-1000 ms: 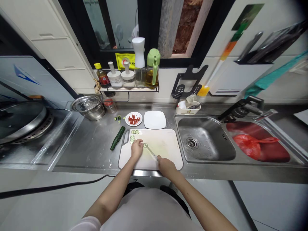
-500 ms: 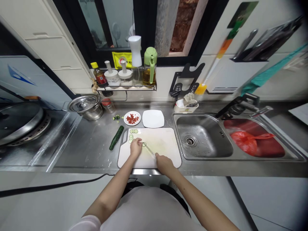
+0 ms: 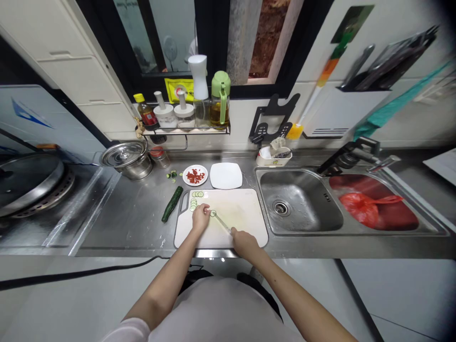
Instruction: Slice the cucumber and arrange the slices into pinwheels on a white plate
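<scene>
The left hand (image 3: 200, 217) lay knuckles-up on the left half of the white cutting board (image 3: 249, 223), its fingers bent and drawn together. Whatever they pressed down on was hidden beneath them, so I cannot tell whether they pinched anything. Just right of the fingertips sat a single cucumber slice (image 3: 213, 213), touching the tip of the knife (image 3: 221, 222). The right hand (image 3: 244, 241) was at the near edge of the board with its fingers wrapped closed around the knife handle, and the thin blade slanted up and left toward the slice.

More cut cucumber slices (image 3: 197, 194) lay in a loose cluster at the far left corner of the board. A whole cucumber (image 3: 172, 203) rested on the steel counter just left of the board, angled. Beyond the board stood a small round plate of chopped red chilli (image 3: 195, 175) and, to its right, a square white plate (image 3: 225, 175). The sink (image 3: 299, 204) lay to the right of the board.
</scene>
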`<state>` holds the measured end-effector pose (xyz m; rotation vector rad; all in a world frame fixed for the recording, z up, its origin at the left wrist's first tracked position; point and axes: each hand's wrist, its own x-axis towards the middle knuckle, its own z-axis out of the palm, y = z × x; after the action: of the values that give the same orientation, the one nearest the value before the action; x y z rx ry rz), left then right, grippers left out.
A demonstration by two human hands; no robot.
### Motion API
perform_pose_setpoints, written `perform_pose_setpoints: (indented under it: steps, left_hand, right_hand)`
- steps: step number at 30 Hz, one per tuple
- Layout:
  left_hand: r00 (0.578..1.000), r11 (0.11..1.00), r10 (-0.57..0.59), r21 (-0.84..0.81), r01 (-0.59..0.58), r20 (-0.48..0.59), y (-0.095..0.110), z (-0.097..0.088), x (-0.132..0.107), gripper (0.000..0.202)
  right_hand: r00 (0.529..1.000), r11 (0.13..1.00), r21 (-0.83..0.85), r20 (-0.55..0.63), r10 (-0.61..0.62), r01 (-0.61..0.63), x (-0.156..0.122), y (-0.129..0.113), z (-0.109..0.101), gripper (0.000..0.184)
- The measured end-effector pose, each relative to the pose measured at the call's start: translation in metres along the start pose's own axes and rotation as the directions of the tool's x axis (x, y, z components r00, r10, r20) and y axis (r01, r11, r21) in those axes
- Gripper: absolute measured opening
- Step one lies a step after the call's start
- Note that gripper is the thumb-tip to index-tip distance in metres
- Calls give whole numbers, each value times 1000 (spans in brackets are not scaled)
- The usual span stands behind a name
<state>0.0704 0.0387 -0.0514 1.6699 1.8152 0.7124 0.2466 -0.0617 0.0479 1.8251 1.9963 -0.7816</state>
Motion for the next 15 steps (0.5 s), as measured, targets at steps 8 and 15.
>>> perform_pose_setpoints:
  steps: [8,15]
  left_hand:
    - [1000,1000,8,-2,-8,-2,0,0,0,16]
    - [1000,1000,12,6,-12,0,3,-3,-1,14]
  right_hand:
    - [1000,1000,10,-12,-6,6,3,-3,-3,32]
    - [1000,1000,11,-22,-19,20,3,-3,-4,31]
